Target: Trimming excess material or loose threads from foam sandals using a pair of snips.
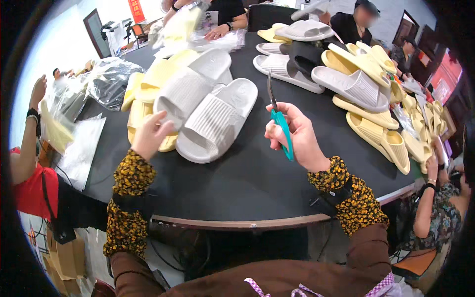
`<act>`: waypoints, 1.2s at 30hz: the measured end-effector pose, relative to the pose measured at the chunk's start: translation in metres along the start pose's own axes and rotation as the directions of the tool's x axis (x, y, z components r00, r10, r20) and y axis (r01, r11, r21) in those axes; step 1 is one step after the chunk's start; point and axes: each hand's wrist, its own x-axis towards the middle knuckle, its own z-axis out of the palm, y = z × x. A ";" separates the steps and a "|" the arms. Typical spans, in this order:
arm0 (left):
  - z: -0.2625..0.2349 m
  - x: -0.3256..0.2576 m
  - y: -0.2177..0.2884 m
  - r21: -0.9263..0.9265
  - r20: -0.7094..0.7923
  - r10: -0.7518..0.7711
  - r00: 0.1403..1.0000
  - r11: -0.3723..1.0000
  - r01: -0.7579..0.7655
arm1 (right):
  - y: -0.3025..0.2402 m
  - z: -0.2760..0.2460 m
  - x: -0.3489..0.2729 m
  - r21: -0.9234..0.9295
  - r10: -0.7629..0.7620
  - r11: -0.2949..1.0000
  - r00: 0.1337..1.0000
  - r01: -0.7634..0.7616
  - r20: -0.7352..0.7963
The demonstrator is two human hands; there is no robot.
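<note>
My right hand (297, 134) is closed around teal-handled scissors (281, 126), their dark blades pointing up and away from me. My left hand (150, 134) is beside the toe end of a light grey slide slipper (184, 91), fingers and thumb apart; whether the fingertips touch it I cannot tell. That slipper lies tilted over pale yellow slippers (141, 119). A second grey slide slipper (215, 121) lies against it, on its right, with its toe toward me. Both show ribbed straps.
Yellow and grey slippers (378, 126) are heaped on the right of the black table (237, 188). Clear plastic bags (114, 81) lie at the left. Co-workers handle slippers and bags around the table, one person's arm (32, 119) at the left edge.
</note>
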 end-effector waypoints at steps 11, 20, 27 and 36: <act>0.077 0.054 0.107 0.193 0.353 0.162 0.921 0.951 -0.241 | 0.011 -0.029 0.004 0.118 0.046 0.993 0.992 -0.031 -0.121; 0.085 0.042 0.101 0.137 0.345 0.207 0.916 0.954 -0.267 | 0.008 -0.023 0.000 0.158 0.140 0.979 0.988 -0.127 -0.071; 0.083 0.035 0.089 0.226 0.529 0.250 0.811 0.880 -0.418 | 0.011 -0.020 0.002 0.148 0.192 0.973 0.979 -0.180 -0.071; 0.083 0.047 0.086 0.032 0.653 0.263 0.710 0.928 -0.372 | 0.010 -0.020 -0.006 0.161 0.171 0.972 0.985 -0.170 0.005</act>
